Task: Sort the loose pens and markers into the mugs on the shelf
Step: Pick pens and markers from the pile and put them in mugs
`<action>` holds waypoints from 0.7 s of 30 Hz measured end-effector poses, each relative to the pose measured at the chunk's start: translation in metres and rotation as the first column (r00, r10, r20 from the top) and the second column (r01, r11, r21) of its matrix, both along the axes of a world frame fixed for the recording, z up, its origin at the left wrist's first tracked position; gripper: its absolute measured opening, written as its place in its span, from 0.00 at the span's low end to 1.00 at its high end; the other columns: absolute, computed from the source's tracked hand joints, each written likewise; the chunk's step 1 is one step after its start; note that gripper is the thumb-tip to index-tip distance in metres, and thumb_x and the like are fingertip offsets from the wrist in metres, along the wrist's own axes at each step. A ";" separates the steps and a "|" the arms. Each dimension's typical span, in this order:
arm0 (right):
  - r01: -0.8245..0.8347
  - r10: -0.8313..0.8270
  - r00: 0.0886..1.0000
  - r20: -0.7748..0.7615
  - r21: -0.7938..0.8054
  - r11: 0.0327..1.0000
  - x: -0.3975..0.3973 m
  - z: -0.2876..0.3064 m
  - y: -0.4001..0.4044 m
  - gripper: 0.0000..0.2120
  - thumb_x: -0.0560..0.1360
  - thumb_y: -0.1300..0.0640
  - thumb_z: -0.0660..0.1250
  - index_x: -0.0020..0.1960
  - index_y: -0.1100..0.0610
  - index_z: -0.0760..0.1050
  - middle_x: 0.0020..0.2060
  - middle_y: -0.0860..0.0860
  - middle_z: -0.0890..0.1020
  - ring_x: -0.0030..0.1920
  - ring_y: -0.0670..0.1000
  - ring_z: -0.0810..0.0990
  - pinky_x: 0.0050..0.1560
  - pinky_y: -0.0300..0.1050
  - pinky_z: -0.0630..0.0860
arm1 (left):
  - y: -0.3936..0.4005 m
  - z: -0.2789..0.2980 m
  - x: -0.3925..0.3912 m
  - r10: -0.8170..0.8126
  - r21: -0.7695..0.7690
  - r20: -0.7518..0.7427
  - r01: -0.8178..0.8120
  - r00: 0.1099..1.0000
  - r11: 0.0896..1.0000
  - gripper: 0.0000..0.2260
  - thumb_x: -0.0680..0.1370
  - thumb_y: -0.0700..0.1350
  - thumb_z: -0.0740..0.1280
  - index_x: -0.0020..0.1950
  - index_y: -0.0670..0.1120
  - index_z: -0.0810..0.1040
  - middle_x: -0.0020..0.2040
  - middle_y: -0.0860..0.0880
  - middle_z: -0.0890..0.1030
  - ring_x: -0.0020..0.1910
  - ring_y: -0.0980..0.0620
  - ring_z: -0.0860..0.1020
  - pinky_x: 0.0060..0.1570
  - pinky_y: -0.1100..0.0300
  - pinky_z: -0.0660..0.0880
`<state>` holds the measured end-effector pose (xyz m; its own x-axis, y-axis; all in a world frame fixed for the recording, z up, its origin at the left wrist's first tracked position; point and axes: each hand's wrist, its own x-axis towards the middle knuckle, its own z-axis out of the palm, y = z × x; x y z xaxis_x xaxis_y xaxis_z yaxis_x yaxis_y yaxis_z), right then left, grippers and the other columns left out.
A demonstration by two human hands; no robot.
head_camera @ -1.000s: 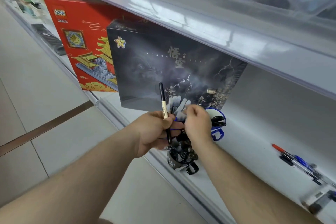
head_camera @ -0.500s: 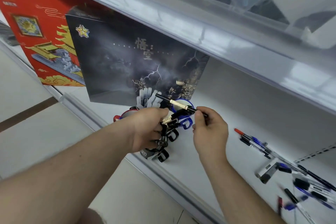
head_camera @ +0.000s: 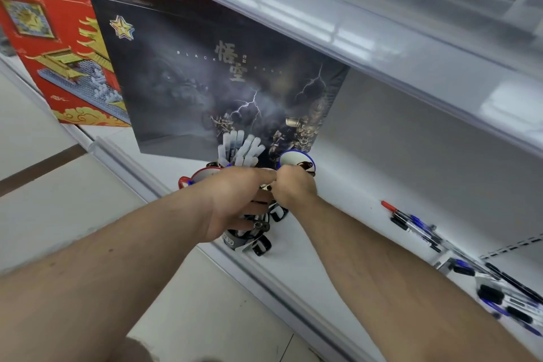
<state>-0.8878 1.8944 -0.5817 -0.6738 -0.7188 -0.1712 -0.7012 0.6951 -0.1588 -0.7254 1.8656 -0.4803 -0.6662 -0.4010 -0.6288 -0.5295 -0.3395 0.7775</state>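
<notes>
Two hands meet over the cluster of mugs at the shelf (head_camera: pixel 338 244) front. Left hand (head_camera: pixel 235 203) is curled round several dark markers (head_camera: pixel 258 225); right hand (head_camera: pixel 293 188) pinches something small at the left fingertips, contents not discernible. Feed one marker at a time, tip down, into the blue-rimmed mug (head_camera: pixel 296 160). Keep the wrist clear of the white pens (head_camera: pixel 239 148). Loose pens (head_camera: pixel 417 225) remain well to the right.
</notes>
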 end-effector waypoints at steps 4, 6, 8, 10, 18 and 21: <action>0.005 -0.005 1.000 0.026 0.002 1.000 -0.005 0.006 0.005 0.08 0.77 0.55 0.63 0.51 0.55 0.80 0.49 0.54 0.83 0.50 0.58 0.80 0.47 0.47 0.77 | 0.015 0.004 -0.006 -0.074 -0.056 0.017 0.075 0.997 0.996 0.13 0.81 0.52 0.63 0.62 0.48 0.77 0.54 0.49 0.84 0.51 0.51 0.83 0.60 0.48 0.76; 0.026 -0.017 0.998 0.059 -0.155 0.988 -0.005 0.014 0.029 0.10 0.77 0.51 0.63 0.52 0.51 0.81 0.48 0.52 0.82 0.50 0.56 0.79 0.47 0.47 0.76 | 0.027 0.008 -0.011 -0.151 -0.104 0.034 0.154 0.988 0.983 0.12 0.81 0.53 0.63 0.61 0.50 0.77 0.53 0.51 0.84 0.50 0.53 0.84 0.60 0.51 0.76; 0.150 -0.108 0.984 0.143 -0.322 0.935 -0.008 0.018 0.070 0.09 0.77 0.50 0.64 0.49 0.52 0.82 0.45 0.51 0.82 0.46 0.54 0.79 0.45 0.47 0.77 | 0.043 0.011 -0.019 -0.223 -0.164 0.050 0.228 0.974 0.960 0.10 0.80 0.53 0.63 0.58 0.51 0.76 0.53 0.51 0.83 0.49 0.54 0.83 0.57 0.52 0.76; 0.264 -0.205 0.960 0.192 -0.368 0.892 -0.018 0.016 0.123 0.09 0.77 0.52 0.65 0.46 0.54 0.82 0.41 0.49 0.83 0.44 0.52 0.79 0.43 0.46 0.76 | 0.064 0.015 -0.029 -0.305 -0.233 0.070 0.313 0.950 0.921 0.09 0.80 0.53 0.63 0.56 0.51 0.75 0.52 0.53 0.83 0.49 0.53 0.83 0.57 0.51 0.75; 0.407 -0.440 0.859 0.261 0.170 0.897 -0.030 -0.021 0.317 0.10 0.78 0.47 0.64 0.50 0.53 0.78 0.46 0.50 0.80 0.48 0.52 0.77 0.40 0.40 0.69 | 0.157 0.035 -0.074 -0.683 -0.280 0.048 0.666 0.729 0.691 0.03 0.82 0.49 0.61 0.53 0.51 0.72 0.57 0.52 0.81 0.53 0.53 0.82 0.59 0.52 0.74; 0.306 -0.388 0.890 0.240 0.316 0.898 -0.013 -0.049 0.338 0.27 0.77 0.41 0.65 0.69 0.56 0.70 0.63 0.54 0.75 0.59 0.54 0.75 0.51 0.44 0.71 | 0.175 0.031 -0.084 -0.757 -0.264 0.101 0.751 0.646 0.605 0.10 0.82 0.49 0.61 0.63 0.49 0.70 0.61 0.51 0.80 0.55 0.51 0.81 0.62 0.50 0.74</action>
<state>-0.9010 2.2324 -0.6306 -0.7618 -0.3483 -0.5462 -0.3572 0.9293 -0.0944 -0.8092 2.0404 -0.4497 -0.8184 0.1068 -0.5646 -0.4889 0.3866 0.7820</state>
